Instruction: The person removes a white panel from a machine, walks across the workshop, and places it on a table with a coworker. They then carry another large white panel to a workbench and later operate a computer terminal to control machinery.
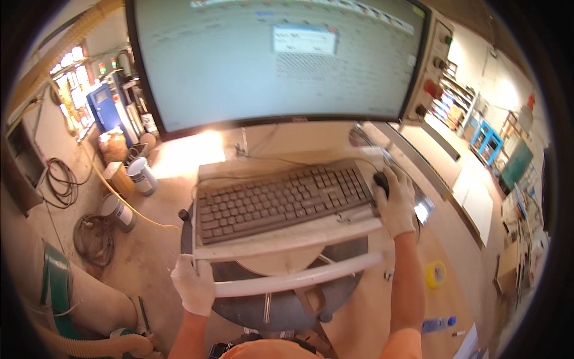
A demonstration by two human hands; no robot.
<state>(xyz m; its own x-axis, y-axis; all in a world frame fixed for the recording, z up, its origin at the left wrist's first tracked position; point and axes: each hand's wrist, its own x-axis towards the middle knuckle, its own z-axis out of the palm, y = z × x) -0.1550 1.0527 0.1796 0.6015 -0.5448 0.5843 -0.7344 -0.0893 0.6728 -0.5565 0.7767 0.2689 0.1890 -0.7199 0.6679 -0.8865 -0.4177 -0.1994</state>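
Observation:
My right hand (397,200), in a pale glove, is closed over a black computer mouse (381,183) at the right end of the keyboard. The dusty dark keyboard (284,200) lies on a light tray (287,237). My left hand (194,285), gloved too, is wrapped round the left end of a curved white bar (293,276) along the tray's near side. Some of its fingers are hidden behind the bar and tray corner. A large monitor (239,90) stands beyond the keyboard, showing a small dialog window on a grey-green screen.
Red, green and black control buttons (432,88) line a panel right of the monitor. Paint buckets (142,176) and coiled hoses (92,239) sit on the left floor. Yellow tape (436,274) and a plastic bottle (438,325) lie at right. A long machine bed (454,197) runs beyond.

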